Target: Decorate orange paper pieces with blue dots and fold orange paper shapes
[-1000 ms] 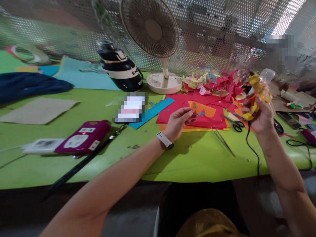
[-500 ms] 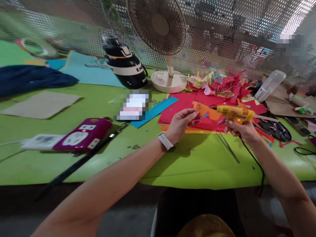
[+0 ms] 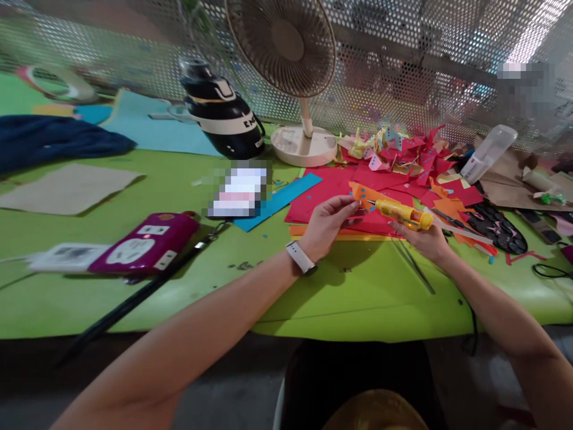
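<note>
Between the thumb and fingers of my left hand (image 3: 329, 224) is an orange paper piece (image 3: 362, 191) with small blue dots on it. My right hand (image 3: 423, 239) grips a yellow hot glue gun (image 3: 400, 213) with a glue stick (image 3: 461, 229) coming out of its back. The gun's nozzle points left and is close to the orange paper; whether they touch I cannot tell. Below both hands lie red paper sheets (image 3: 308, 200) with orange sheets under them. Tweezers (image 3: 414, 266) rest on the green table, just below my right hand.
Several folded paper pieces (image 3: 412, 155) are heaped behind my hands. A fan (image 3: 304, 146), a black bottle (image 3: 228, 119) and a phone (image 3: 239, 191) stand or lie further left. A purple power strip (image 3: 145, 245) is on the green table (image 3: 250, 304). Scissors (image 3: 501, 230) lie at the right.
The glue gun has moved left and turned, and its nozzle is now nearer the blue-dotted end of the orange paper. My left hand has stayed almost in place.
</note>
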`<state>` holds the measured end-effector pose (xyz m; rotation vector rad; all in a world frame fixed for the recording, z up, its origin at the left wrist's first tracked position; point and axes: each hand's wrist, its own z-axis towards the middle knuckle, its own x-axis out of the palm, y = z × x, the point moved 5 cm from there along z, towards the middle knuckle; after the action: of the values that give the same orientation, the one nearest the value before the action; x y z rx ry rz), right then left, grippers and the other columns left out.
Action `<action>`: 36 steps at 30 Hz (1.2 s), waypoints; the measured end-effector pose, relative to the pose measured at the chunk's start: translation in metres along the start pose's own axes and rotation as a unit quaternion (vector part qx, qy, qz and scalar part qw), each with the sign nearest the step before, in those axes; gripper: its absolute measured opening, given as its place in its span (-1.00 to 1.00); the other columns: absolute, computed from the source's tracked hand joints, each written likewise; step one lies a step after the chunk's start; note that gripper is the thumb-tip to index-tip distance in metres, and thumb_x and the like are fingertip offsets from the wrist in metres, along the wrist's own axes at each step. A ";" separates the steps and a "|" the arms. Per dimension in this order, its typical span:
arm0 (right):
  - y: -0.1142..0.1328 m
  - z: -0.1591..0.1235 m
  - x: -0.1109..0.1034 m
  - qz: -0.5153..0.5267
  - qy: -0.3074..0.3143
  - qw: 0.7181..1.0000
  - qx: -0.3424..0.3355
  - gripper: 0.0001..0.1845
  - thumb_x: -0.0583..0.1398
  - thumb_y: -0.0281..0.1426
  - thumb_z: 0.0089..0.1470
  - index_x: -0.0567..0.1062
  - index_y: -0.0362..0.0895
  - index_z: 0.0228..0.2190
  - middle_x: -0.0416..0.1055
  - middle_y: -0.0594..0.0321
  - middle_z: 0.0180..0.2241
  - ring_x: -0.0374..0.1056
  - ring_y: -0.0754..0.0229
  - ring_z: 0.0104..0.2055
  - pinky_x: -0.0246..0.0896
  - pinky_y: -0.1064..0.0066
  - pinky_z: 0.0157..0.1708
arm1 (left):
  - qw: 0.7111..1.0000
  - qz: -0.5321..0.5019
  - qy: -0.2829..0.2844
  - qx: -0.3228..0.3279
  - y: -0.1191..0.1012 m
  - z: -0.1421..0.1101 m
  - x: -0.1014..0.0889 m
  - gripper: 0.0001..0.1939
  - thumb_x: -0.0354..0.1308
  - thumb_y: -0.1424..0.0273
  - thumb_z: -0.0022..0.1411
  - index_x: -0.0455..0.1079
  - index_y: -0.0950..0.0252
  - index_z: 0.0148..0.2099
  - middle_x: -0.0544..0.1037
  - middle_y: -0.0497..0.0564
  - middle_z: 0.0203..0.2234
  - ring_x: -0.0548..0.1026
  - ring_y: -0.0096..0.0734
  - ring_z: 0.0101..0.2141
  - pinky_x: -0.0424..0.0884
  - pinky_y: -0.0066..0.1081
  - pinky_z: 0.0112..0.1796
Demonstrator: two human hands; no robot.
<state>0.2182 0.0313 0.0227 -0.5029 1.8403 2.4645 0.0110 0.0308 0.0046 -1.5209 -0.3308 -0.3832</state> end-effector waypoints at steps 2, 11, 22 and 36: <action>-0.001 0.001 0.001 0.004 0.006 1.000 0.005 -0.73 0.40 -0.14 -0.12 0.61 0.01 -0.36 0.58 0.26 -0.30 0.51 -0.02 -0.14 0.45 0.04 0.00 | 1.000 0.003 0.002 0.002 0.000 0.000 0.000 -0.62 0.50 0.20 -0.10 0.53 0.27 -0.27 0.66 0.03 -0.32 0.64 -0.28 -0.26 0.54 -0.30 -0.17; -0.003 0.001 0.001 -0.006 0.010 1.000 0.012 -0.77 0.39 -0.16 -0.10 0.62 0.02 -0.37 0.58 0.24 -0.28 0.51 -0.07 -0.09 0.42 0.00 0.04 | 1.000 -0.010 0.003 0.001 -0.001 -0.001 0.001 -0.59 0.52 0.18 -0.15 0.53 0.27 -0.28 0.67 0.02 -0.34 0.65 -0.31 -0.29 0.52 -0.40 -0.26; -0.001 0.002 0.001 -0.010 0.000 1.000 0.005 -0.82 0.39 -0.22 -0.11 0.62 0.01 -0.39 0.57 0.26 -0.33 0.52 -0.05 -0.16 0.43 -0.02 0.02 | 1.000 -0.007 0.009 0.005 -0.001 -0.001 0.002 -0.63 0.50 0.21 -0.10 0.54 0.26 -0.27 0.67 0.02 -0.32 0.64 -0.31 -0.28 0.53 -0.35 -0.21; -0.002 0.002 0.001 -0.021 -0.002 1.000 -0.007 -0.79 0.38 -0.19 -0.10 0.61 0.00 -0.40 0.57 0.26 -0.35 0.51 0.00 -0.23 0.45 0.02 -0.02 | 1.000 -0.006 0.011 0.005 0.000 -0.002 0.002 -0.61 0.51 0.19 -0.13 0.55 0.26 -0.27 0.67 0.03 -0.31 0.64 -0.31 -0.27 0.53 -0.34 -0.18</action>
<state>0.2173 0.0335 0.0212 -0.5304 1.7934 2.4504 0.0126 0.0292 0.0052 -1.5053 -0.3246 -0.4062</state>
